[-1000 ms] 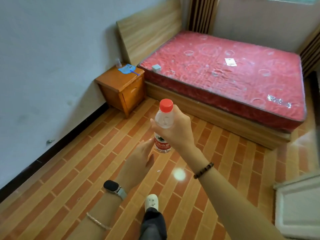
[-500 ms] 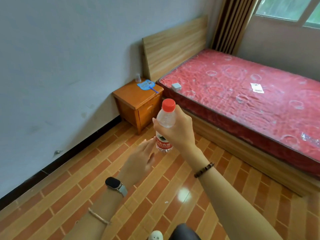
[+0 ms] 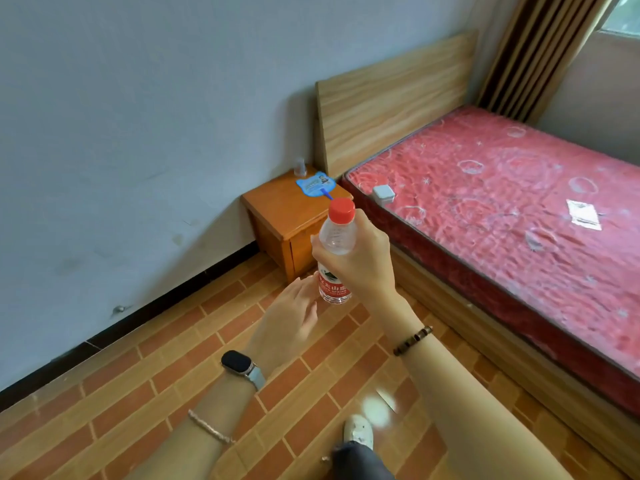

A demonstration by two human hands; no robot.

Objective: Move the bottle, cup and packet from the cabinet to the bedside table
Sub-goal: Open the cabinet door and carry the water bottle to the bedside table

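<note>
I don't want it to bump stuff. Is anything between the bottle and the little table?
Nothing visible. The right hand holds the bottle in the air, and only bare floor lies before the table. A blue fan and a small clear container sit at the back of its top.
</note>
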